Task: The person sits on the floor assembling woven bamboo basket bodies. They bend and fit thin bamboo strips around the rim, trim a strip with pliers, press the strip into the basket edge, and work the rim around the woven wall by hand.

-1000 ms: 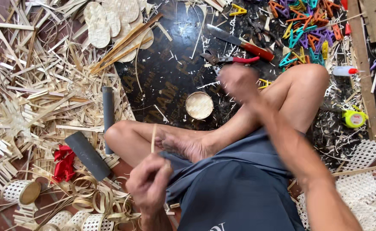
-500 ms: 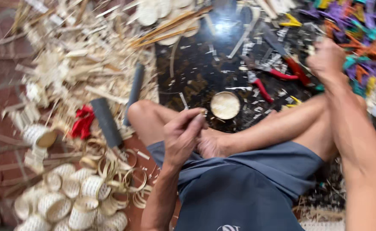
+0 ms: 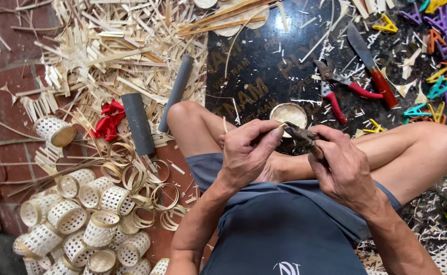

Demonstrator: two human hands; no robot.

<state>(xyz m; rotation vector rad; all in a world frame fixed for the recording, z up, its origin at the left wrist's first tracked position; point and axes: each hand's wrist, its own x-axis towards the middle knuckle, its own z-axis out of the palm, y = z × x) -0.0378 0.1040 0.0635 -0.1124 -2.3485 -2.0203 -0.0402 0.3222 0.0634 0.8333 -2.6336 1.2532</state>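
Clearly right hand [image 3: 343,165] is gripping a small knife [image 3: 305,138], left hand [image 3: 249,147] pinching a bamboo sliver [image 3: 225,125] at nine o'clock; thumb wants keeping behind blade.

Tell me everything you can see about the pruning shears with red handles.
The pruning shears lie flat on the dark board, beyond the person's right knee. They have two red handles and short grey metal blades, which point away from the person toward the upper left. The handles are spread apart. A knife with a reddish handle lies just beside them. No hand touches them.
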